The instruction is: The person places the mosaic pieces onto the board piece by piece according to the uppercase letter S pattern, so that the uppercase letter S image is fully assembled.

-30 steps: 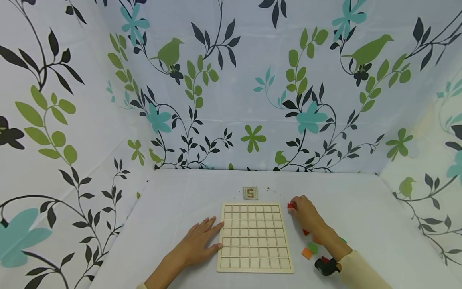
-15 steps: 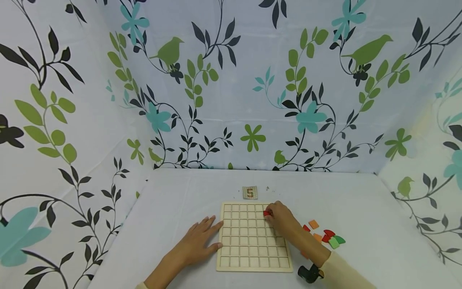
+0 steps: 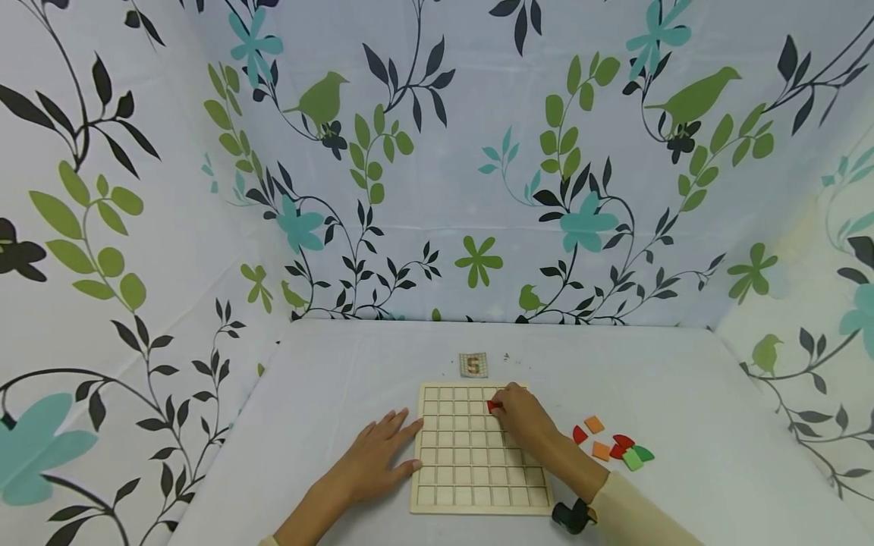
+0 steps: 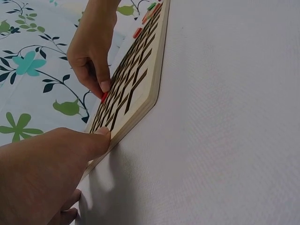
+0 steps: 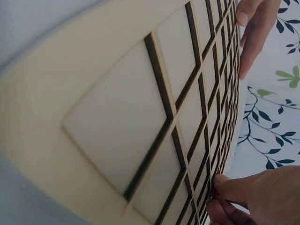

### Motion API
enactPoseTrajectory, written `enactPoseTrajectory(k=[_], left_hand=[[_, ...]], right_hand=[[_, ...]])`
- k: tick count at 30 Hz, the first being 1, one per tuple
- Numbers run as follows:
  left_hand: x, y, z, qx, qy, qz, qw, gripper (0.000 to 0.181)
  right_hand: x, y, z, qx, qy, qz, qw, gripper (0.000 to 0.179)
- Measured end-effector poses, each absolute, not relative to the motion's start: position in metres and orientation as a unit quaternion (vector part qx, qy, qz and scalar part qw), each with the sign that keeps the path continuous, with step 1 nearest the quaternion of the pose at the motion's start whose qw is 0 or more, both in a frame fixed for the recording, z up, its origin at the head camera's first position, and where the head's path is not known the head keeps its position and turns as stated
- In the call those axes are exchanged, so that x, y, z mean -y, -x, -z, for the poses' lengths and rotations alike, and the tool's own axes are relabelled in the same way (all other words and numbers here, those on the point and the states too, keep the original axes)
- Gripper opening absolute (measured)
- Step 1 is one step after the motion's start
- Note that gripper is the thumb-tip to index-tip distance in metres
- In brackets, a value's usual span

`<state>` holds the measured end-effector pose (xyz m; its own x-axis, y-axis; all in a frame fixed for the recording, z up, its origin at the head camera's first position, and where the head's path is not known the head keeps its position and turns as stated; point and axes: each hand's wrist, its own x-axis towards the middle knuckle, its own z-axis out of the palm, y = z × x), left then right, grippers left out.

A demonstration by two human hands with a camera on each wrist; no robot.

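A pale wooden grid board [image 3: 471, 455] lies on the white table. Over its upper right part, my right hand [image 3: 524, 415] pinches a small red tile [image 3: 492, 406] between thumb and fingers, down at the grid cells. The left wrist view shows the same red tile [image 4: 104, 97] at the fingertips, while the right wrist view largely hides it behind the fingers. My left hand [image 3: 378, 459] rests along the board's left edge with its fingers spread, the thumb [image 4: 101, 138] on the rim. The grid cells in view hold no tiles apart from the pinched one.
Right of the board lie loose tiles: orange squares [image 3: 594, 424], red quarter-round pieces [image 3: 580, 434], a light green square [image 3: 632, 458] and a darker green piece [image 3: 643, 453]. A small patterned card [image 3: 473, 365] sits behind the board. Patterned cloth [image 3: 437, 189] hangs around the table.
My right hand has carried the red tile from the table right of the board leftward onto the upper grid, moving slightly further left lately. The left hand has stayed put.
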<state>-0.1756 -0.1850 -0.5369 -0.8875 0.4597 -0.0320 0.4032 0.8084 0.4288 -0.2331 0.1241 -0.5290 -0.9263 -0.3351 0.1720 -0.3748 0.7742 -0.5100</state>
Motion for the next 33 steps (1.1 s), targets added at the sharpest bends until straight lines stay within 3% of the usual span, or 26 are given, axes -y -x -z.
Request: enactPoseTrajectory(k=[7, 19, 33], left_hand=[[0.186, 0.176, 0.539, -0.95, -0.228, -0.201, 0.068, 0.068], [0.186, 0.178, 0.544, -0.951, -0.234, -0.194, 0.063, 0.069], [0.185, 0.178, 0.539, -0.951, -0.228, -0.195, 0.074, 0.07]], right_hand=[[-0.122, 0.23, 0.534, 0.938, -0.22, -0.255, 0.081, 0.007], [-0.138, 0.233, 0.529, 0.931, -0.199, -0.307, -0.002, 0.009], [-0.232, 0.218, 0.503, 0.943, -0.143, -0.299, 0.029, 0.029]])
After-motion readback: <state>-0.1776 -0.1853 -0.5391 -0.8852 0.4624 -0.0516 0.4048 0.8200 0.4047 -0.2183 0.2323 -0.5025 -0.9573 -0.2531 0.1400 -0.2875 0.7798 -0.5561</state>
